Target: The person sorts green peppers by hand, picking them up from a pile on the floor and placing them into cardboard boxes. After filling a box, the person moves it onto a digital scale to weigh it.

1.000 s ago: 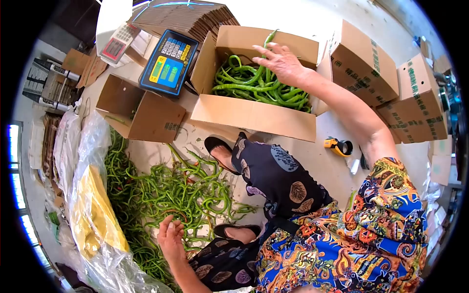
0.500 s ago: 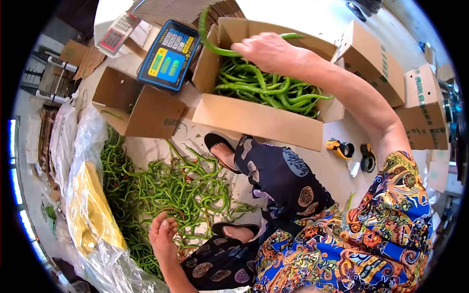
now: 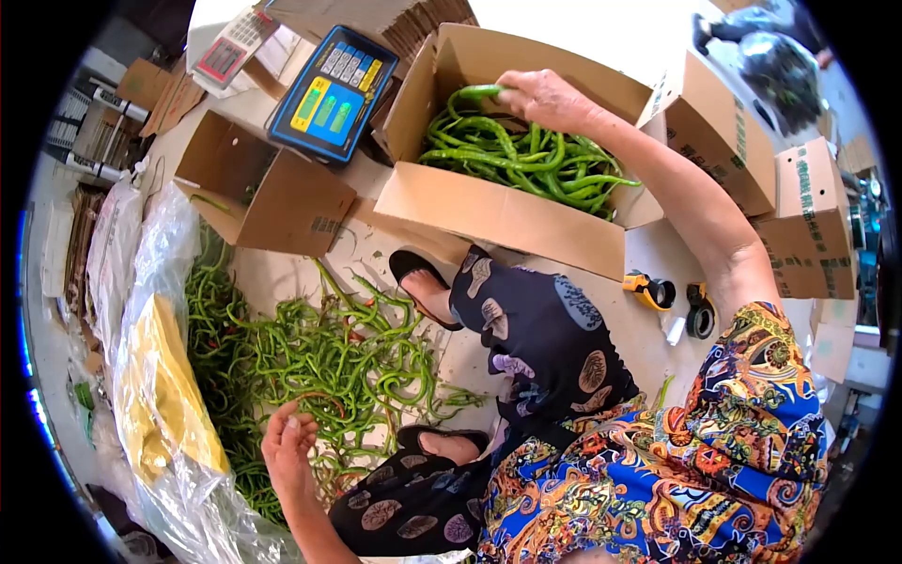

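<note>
plastic sheet (image 3: 155, 273): far left, crumpled clear stuff with something yellow (image 3: 174, 395) wrapped inside, lying along the edge of the heap

small box (image 3: 291, 211): open cardboard one on the floor (image 3: 282, 282) just above the heap, pretty much bare inside from what I can see

left hand (image 3: 287, 446): down at the near edge of the heap, palm up-ish, fingers loosely half curled, not clamped on anything I can make out, just touching the loose ones there

pepper pile (image 3: 329, 362): big tangled spread of long green peppers on the floor, between the plastic sheet and the person's legs

scale (image 3: 331, 94): blue digital one with a keypad, lying tilted between the small box and the big box

big box (image 3: 498, 221): open carton past the person's sandalled foot (image 3: 418, 282), with a bed of packed peppers (image 3: 526, 164) lying roughly lengthwise in it

right hand (image 3: 550, 99): reached out into the far side of the big box, fingers closed round one long green pepper (image 3: 477, 91)

long green pepper: held low at the far wall of the big box, right on top of the packed ones, its tip sticking out left of the hand

tape dispenser (image 3: 650, 289): yellow and black, on the floor right of the big box, with a dark tape roll (image 3: 700, 315) just beside it

closed boxes (image 3: 808, 226): stacked far right, behind the right arm
</note>
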Demonstrator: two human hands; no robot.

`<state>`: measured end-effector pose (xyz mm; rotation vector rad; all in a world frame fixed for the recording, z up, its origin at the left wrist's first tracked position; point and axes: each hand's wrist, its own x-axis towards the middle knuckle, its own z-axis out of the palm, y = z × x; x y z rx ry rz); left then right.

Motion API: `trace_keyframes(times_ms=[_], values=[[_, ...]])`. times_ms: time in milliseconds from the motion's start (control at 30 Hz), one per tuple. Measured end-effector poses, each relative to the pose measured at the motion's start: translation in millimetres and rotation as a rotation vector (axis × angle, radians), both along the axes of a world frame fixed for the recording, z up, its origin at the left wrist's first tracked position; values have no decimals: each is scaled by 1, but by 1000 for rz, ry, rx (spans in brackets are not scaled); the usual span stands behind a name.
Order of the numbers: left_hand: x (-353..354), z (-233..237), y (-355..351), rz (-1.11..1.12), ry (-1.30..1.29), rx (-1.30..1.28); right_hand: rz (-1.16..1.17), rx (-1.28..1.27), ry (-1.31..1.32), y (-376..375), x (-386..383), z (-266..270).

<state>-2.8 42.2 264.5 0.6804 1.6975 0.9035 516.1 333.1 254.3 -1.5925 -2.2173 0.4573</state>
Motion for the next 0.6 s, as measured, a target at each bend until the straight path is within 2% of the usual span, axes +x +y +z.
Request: trace_keyframes(times_ms=[67,100,167,233,267,333,367,400,467,500,600], values=[[-10,6,-1,11,19,4,-89,104,-100,11,-7,-6],[-15,8,-1,20,24,1,-74,200,-219,20,-3,-19],[-30,4,-7,37,113,20,28,222,-291,50,30,-61],[-48,3,-18,-39,201,-17,-122,-137,-390,41,20,-56],[-48,-1,-23,32,266,-51,-71,-119,-509,52,34,-74],[-53,-11,-41,94,270,-67,-106,70,-643,22,10,-43],[-66,-27,-55,128,218,-82,0,322,-604,15,9,-37],[-70,-34,-64,136,217,-117,70,419,-533,4,-6,-24],[-72,-59,-82,147,204,-145,275,224,-249,-43,-54,32],[-72,-72,-90,131,205,-154,343,159,-135,-60,-73,42],[-64,-119,-106,45,216,-195,600,-111,-7,-112,-135,71]])
